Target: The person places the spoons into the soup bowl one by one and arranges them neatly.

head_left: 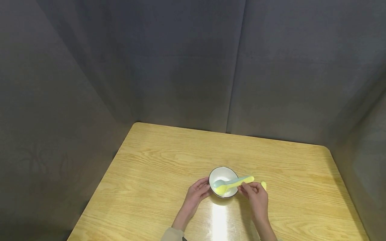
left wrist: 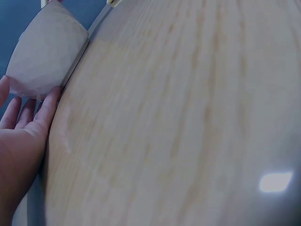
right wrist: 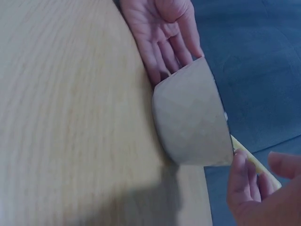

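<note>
A small white bowl (head_left: 215, 174) with a dark rim stands between the hands in the head view; its faceted outside (right wrist: 190, 113) shows in the right wrist view. My left hand (head_left: 195, 195) holds the bowl's left side, thumb at the rim and fingers low on the wall. In the bowl rest a pale blue-green spoon (head_left: 230, 181) and a yellow spoon (head_left: 222, 189), their handles leaning over the right rim. My right hand (head_left: 256, 197) pinches the yellow handle (right wrist: 258, 165) beside the rim, its fingertips close to the bowl. The exact contact is partly hidden.
A rounded yellow end of another item (head_left: 263, 185) shows just behind the right hand; the rest of it is hidden. Everything is on or over a wooden table (head_left: 156, 160). Dark grey cloth (head_left: 181, 67) hangs behind and on both sides.
</note>
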### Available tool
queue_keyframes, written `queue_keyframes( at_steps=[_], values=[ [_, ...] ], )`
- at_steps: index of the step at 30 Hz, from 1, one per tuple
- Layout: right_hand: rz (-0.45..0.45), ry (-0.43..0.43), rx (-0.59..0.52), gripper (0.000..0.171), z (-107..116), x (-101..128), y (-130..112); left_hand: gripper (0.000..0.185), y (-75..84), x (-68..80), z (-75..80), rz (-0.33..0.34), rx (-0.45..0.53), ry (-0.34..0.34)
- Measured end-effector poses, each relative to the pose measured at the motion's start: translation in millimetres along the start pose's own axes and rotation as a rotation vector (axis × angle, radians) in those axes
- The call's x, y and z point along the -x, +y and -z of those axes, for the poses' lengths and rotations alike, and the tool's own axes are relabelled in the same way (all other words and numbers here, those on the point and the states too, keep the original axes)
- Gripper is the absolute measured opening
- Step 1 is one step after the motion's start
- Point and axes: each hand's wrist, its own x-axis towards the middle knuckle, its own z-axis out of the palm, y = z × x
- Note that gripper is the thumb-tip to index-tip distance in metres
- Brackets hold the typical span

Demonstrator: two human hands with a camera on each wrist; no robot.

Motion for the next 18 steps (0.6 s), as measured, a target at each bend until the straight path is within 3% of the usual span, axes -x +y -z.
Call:
queue_keyframes(
  at_steps=[11, 18],
  values=[
    [-0.092, 0.032, 0.157, 0.022, 33, 5, 23, 0.049, 0.5, 0.1, -0.5, -0.013, 0.001, -0.017],
    [-0.142, 0.074, 0.080, 0.021, 63, 0, 27, 0.048, -1.5, -0.1, 3.1, -0.020, 0.014, -0.028]
  ],
)
